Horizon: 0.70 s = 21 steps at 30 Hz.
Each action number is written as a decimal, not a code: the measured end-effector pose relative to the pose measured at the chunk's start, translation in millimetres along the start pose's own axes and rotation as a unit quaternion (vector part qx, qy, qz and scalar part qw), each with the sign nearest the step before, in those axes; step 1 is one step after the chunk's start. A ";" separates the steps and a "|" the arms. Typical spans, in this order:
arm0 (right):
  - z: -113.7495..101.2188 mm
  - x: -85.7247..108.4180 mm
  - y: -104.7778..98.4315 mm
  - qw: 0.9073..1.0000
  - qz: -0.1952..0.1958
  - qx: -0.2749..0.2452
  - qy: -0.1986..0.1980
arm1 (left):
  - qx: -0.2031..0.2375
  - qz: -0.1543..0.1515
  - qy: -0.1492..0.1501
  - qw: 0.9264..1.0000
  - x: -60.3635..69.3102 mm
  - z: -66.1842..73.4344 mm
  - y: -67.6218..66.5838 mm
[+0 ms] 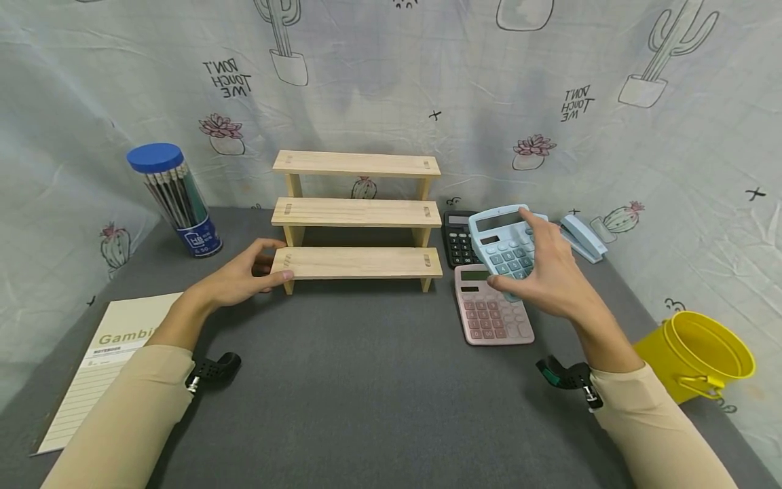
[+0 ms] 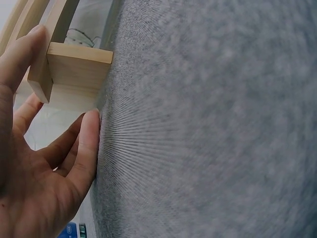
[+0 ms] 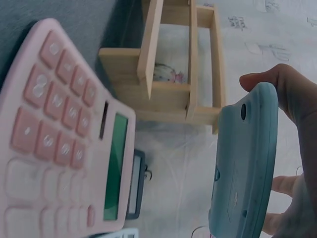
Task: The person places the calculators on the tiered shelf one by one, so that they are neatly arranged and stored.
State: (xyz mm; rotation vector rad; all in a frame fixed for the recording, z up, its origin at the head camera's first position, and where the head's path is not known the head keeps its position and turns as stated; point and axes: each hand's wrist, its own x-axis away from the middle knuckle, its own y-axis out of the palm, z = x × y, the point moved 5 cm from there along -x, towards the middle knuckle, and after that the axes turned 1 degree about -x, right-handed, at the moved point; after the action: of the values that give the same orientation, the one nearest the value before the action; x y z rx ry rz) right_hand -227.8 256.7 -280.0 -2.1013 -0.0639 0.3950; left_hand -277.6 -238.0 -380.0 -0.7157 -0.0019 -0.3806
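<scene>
A three-tier wooden stand (image 1: 357,263) stands at the middle of the table. My left hand (image 1: 247,275) grips the left end of its lowest step; in the left wrist view, the fingers of the left hand (image 2: 54,163) lie around the plank's end. On the right, my right hand (image 1: 546,268) holds a light blue calculator (image 1: 501,238) by its edges, tilted above the table. Below it lies a pink calculator (image 1: 491,316), partly covered in the head view. A black calculator (image 1: 457,238) lies behind, largely hidden. The right wrist view shows the blue calculator's (image 3: 242,163) back.
A blue-lidded tub of pencils (image 1: 177,200) stands at the back left, with a notebook (image 1: 104,360) in front of it. A yellow bucket (image 1: 696,356) is at the right edge. Another light blue object (image 1: 583,238) lies behind my right hand. A patterned cloth (image 1: 391,88) hangs behind.
</scene>
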 end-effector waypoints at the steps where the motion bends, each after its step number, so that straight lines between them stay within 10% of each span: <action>1: -2.3 -1.8 0.5 1.000 0.000 -0.002 -0.002 | 0.000 0.000 0.000 1.000 -0.1 0.0 0.0; 21: -40.0 -35.3 26.3 0.998 0.015 0.016 -0.055 | 0.026 0.007 -0.005 1.000 0.5 -0.6 1.7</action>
State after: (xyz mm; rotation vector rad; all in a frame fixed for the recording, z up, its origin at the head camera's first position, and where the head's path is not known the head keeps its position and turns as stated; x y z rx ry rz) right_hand -252.0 202.7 -273.6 -2.0505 -0.0899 0.5258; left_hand -276.6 -237.4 -381.5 -0.6651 -0.0163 -0.3628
